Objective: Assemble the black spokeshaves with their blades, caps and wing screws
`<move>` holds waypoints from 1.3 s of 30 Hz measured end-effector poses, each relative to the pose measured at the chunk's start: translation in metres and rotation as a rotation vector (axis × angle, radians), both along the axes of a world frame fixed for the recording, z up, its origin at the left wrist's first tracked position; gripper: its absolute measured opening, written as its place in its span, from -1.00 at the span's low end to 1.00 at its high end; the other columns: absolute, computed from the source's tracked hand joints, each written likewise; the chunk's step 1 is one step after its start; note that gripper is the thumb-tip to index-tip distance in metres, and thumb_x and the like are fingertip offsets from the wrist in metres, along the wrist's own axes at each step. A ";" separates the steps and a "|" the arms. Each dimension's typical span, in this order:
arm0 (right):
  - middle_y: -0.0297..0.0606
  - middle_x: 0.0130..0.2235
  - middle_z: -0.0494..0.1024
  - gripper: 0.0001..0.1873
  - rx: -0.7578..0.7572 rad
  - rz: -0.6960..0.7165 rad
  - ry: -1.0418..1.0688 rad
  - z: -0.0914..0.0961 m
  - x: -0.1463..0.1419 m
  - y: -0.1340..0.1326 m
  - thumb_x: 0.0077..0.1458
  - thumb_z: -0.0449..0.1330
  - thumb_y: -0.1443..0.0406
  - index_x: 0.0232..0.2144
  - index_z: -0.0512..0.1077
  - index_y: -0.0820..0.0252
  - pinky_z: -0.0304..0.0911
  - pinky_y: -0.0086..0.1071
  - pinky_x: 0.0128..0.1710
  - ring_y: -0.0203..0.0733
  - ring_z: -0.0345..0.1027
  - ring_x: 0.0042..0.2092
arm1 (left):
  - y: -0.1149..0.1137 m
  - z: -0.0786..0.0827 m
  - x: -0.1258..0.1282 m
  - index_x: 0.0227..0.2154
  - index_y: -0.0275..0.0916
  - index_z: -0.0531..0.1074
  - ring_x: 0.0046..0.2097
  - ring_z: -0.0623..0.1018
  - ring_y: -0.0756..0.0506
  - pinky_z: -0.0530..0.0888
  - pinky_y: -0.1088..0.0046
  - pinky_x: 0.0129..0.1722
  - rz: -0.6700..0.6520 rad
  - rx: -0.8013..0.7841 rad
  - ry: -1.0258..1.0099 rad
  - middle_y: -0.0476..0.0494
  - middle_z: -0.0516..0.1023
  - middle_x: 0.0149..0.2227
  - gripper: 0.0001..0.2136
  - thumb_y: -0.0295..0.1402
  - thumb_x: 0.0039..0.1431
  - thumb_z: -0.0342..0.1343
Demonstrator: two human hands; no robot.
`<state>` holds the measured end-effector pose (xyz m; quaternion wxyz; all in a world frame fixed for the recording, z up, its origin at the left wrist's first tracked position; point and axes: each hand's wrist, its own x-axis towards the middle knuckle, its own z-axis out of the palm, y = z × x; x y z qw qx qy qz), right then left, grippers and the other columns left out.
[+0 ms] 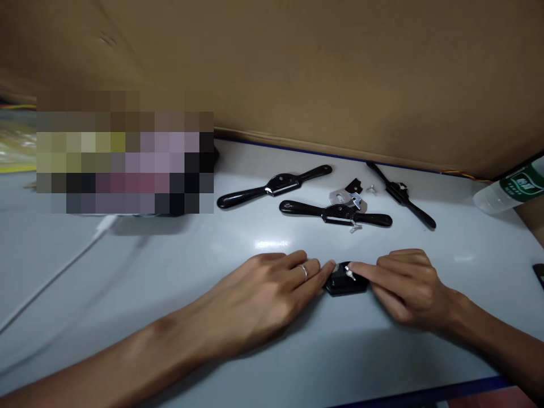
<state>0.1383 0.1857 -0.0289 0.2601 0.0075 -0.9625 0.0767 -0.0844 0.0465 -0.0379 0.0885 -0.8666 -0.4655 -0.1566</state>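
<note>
A black spokeshave [345,280] lies on the white table [272,351] near its front edge, with only its middle showing between my two hands. My left hand [263,292] rests over its left handle, fingers curled around it and a ring on one finger. My right hand [403,286] covers the right handle, and its forefinger touches the small silver thumbscrew [349,274] on top.
Three more black spokeshaves [274,186] [335,213] [402,194] lie further back, with a loose silver blade [343,198] and small screws among them. A cardboard wall [297,73] stands behind. A plastic bottle [510,190] lies at the right edge, and a white cable [55,272] runs at the left.
</note>
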 end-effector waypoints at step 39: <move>-0.46 -0.57 0.42 -0.68 0.009 0.016 -0.046 -0.002 0.001 0.001 0.26 0.01 0.51 -0.04 0.50 0.35 0.17 -0.40 -0.55 -0.35 0.22 -0.57 | -0.001 -0.002 -0.001 0.06 -0.51 0.36 -0.39 0.47 -0.09 0.38 0.37 -0.42 0.005 0.010 -0.002 -0.14 0.54 -0.35 -0.69 -0.61 0.34 -0.14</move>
